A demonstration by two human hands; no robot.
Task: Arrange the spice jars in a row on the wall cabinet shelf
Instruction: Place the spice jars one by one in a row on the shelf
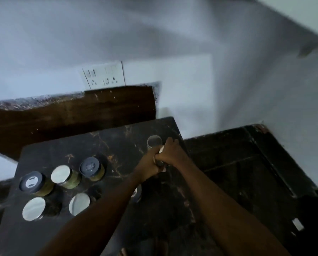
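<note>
Held jar [159,159]: clasped between left hand [148,164] and right hand [170,154], both closed round it — mostly hidden, axis not discernible

Neighbouring jar [154,142]: upright, touching the hands on the far side

Loose jars: five counted, grouped on the dark slab [117,143] left of the grip — two grey-capped, three silver-topped; a sixth may be hidden under the left forearm

Shelf: not identifiable

Both hands meet near the far right of a dark marble slab [117,145]: the left hand [148,164] and right hand [170,153] wrap together around one jar [161,163], mostly hidden. Just beyond stands a clear glass [154,142]. At the left, five spice jars [65,176] cluster, two with dark lids. A socket plate [103,74] sits on the wall
</note>
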